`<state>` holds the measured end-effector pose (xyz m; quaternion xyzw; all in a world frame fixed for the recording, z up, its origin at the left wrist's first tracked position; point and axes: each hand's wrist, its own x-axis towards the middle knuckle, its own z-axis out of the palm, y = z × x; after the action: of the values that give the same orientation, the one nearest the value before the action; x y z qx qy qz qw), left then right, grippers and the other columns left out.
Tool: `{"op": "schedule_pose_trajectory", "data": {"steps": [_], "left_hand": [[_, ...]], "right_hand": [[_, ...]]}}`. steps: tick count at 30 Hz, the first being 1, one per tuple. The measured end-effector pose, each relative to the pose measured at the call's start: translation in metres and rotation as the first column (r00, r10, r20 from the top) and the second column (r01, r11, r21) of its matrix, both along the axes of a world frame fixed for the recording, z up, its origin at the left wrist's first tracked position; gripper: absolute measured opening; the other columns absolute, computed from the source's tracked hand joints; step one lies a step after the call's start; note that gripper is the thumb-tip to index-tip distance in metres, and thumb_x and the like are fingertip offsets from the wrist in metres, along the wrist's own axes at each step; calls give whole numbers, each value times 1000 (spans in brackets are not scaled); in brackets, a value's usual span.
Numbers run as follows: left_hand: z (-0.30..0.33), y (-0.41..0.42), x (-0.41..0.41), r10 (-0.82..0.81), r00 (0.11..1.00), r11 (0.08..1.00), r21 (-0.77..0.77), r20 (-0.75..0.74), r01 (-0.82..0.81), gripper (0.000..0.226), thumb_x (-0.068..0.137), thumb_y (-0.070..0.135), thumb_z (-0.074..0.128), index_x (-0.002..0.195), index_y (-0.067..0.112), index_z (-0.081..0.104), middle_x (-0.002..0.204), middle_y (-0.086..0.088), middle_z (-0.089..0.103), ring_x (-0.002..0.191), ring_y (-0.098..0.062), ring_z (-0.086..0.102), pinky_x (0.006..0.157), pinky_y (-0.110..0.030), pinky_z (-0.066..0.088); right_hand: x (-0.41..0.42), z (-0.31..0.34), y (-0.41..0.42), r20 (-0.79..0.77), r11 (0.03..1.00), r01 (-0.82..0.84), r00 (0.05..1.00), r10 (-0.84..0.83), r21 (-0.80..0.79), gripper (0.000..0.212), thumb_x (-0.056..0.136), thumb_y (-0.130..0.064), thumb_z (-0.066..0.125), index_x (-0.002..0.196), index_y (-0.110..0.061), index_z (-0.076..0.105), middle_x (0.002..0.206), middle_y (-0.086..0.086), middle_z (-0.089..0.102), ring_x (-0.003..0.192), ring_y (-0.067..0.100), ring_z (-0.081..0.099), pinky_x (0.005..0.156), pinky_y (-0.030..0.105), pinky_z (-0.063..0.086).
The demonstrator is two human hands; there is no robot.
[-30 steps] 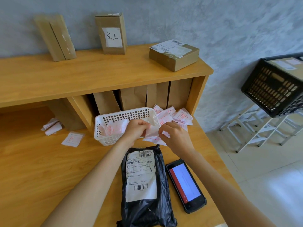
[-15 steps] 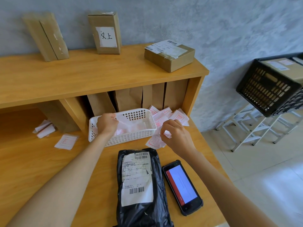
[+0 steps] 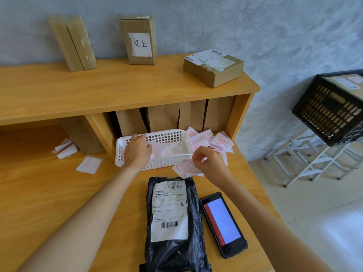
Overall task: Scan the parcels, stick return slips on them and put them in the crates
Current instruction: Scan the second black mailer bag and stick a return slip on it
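Since a moment ago the left hand point(image 3: 137, 152) has moved into the white basket point(image 3: 182, 134) with relaxed fingers, the right hand point(image 3: 211, 162) now pinches a return slip point(image 3: 185, 167) above the black parcel point(image 3: 172, 222) at lower centre, ready for sticking.

Since 1.0 s ago: left hand point(image 3: 137, 150) has left the right hand point(image 3: 211, 163) and moved into the basket point(image 3: 169, 163), now resting over the crumpled papers at its left end. Right hand has drawn back from the basket's right corner to just in front of its front wall, pinching a red-stamped slip point(image 3: 186, 168) now separated and hanging free.
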<state>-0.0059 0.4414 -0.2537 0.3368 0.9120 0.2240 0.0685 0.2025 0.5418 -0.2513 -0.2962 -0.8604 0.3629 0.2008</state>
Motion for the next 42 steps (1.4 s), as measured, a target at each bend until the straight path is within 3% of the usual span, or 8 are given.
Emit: {"op": "schedule_pose_trajectory", "data": {"steps": [4, 9, 14, 19, 25, 33, 37, 42], "left_hand": [[11, -12, 35, -201, 907, 957, 270, 370, 103, 18, 94, 24, 61, 109, 19, 68, 106, 1, 67, 99, -15, 62, 84, -26, 49], [8, -42, 69, -294, 678, 950, 284, 673, 130, 25, 86, 18, 73, 109, 18, 64, 94, 1, 66, 86, -12, 64, 77, -19, 51], [-10, -71, 87, -217, 713, 938, 345, 667, -37, 16, 82, 3, 72, 82, 16, 64, 82, 0, 66, 78, -12, 61, 64, -13, 47], [-19, -101, 103, -97, 688, 885, 379, 719, -271, 10, 85, 1, 68, 82, 10, 64, 81, -5, 66, 76, -14, 60, 63, -16, 47], [-33, -138, 129, -10, 570, 855, 302, 821, -421, 18, 94, 14, 62, 89, -4, 65, 85, -8, 75, 77, -15, 72, 62, -22, 55], [-48, -164, 152, 104, 736, 925, 207, 668, -319, 16, 89, 19, 68, 75, 11, 70, 70, 2, 72, 67, -9, 69, 66, -30, 57], [-46, -168, 161, 87, 856, 949, 220, 509, -226, 25, 85, 20, 71, 61, 21, 63, 57, 10, 61, 53, 5, 54, 52, -14, 38], [-50, -171, 161, 105, 830, 949, 194, 548, -249, 23, 85, 18, 71, 63, 20, 64, 60, 10, 63, 54, 6, 55, 54, -10, 39]], "right_hand": [[-3, 4, -9, 58, 985, -29, 998, 39, -168, 13, 92, -5, 59, 90, -18, 61, 89, -10, 59, 79, 1, 53, 62, 8, 45], [-2, 0, -24, 46, 958, -82, 994, 98, -273, 18, 89, -2, 62, 83, -18, 61, 84, -10, 60, 73, 1, 52, 65, 7, 43], [4, -8, -45, -8, 917, -66, 998, 68, -392, 20, 86, -3, 67, 87, -22, 63, 89, -3, 61, 72, 4, 53, 66, 11, 45], [18, -25, -74, 60, 825, 74, 997, -48, -560, 38, 81, -10, 76, 110, -19, 53, 99, 2, 57, 86, 20, 62, 68, 29, 56], [39, -34, -105, 75, 653, 134, 990, -118, -745, 31, 81, 7, 69, 101, -8, 51, 78, 9, 58, 57, 14, 62, 55, 26, 53], [56, -47, -136, 204, 717, 244, 968, -145, -653, 25, 85, 3, 65, 99, -11, 51, 82, 7, 64, 62, 13, 63, 49, 19, 47], [63, -51, -141, 232, 734, 273, 959, -160, -622, 22, 86, 0, 65, 99, -12, 52, 83, 6, 67, 57, 10, 65, 49, 19, 47], [66, -52, -147, 236, 737, 287, 955, -176, -612, 26, 82, -2, 71, 96, -11, 52, 84, 6, 69, 63, 10, 67, 52, 20, 53]]}}
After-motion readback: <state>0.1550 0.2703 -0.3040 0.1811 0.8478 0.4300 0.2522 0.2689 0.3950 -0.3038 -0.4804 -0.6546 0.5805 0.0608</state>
